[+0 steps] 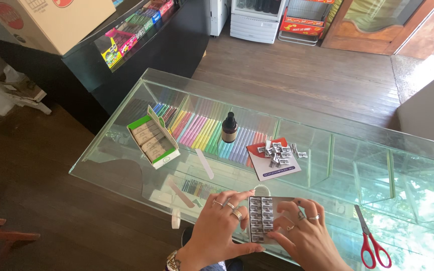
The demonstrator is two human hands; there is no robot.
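Both my hands hold a flat silvery tray (260, 219) filled with rows of small metal sharpeners at the near edge of a glass counter (327, 150). My left hand (222, 226) grips its left side, rings on the fingers. On the right side rests my right hand (302, 233), thumb under the lower edge. Farther back lies a red-and-white card (266, 170) with several loose metal sharpeners (281, 152) piled on it.
An open green-and-white carton (152, 137) stands at the left, a small dark bottle (229, 127) in the middle, a white strip (204, 164) near it. Red-handled scissors (372, 241) lie at the right. Coloured pens (202, 130) fill compartments under the glass. A dark shelf with sweets (126, 35) stands behind.
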